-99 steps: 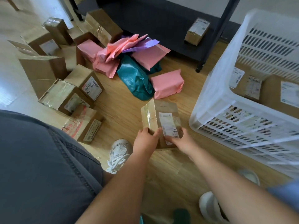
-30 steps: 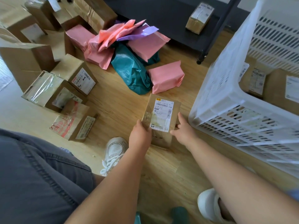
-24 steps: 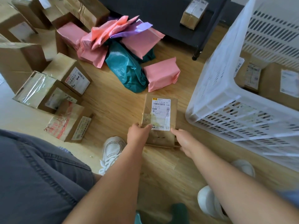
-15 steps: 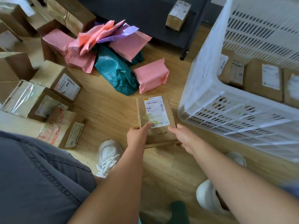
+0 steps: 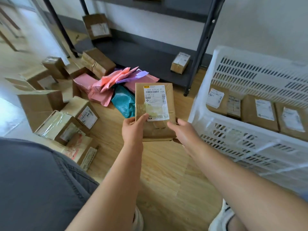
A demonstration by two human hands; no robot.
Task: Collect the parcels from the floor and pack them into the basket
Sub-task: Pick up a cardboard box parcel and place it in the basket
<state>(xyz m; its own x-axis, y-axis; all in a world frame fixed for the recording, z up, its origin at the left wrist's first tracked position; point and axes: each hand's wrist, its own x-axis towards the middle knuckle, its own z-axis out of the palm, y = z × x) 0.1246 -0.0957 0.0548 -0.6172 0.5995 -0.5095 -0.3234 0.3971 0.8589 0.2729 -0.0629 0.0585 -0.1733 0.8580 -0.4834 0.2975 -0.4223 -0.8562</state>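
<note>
Taped brown cardboard parcel (image 5: 155,112) held in both hands above the wooden floor (image 5: 163,172), at centre view.
The left hand (image 5: 133,129) grips its near left edge, thumb on the white label (image 5: 155,100); the right hand (image 5: 185,130) curls its fingers round the right edge. The white slotted plastic basket (image 5: 250,144) stands near, at the parcel's 3 o'clock. Best to keep the parcel level, clear the near rim, and lay it label-up beside the brown boxes (image 5: 260,114) inside.
</note>
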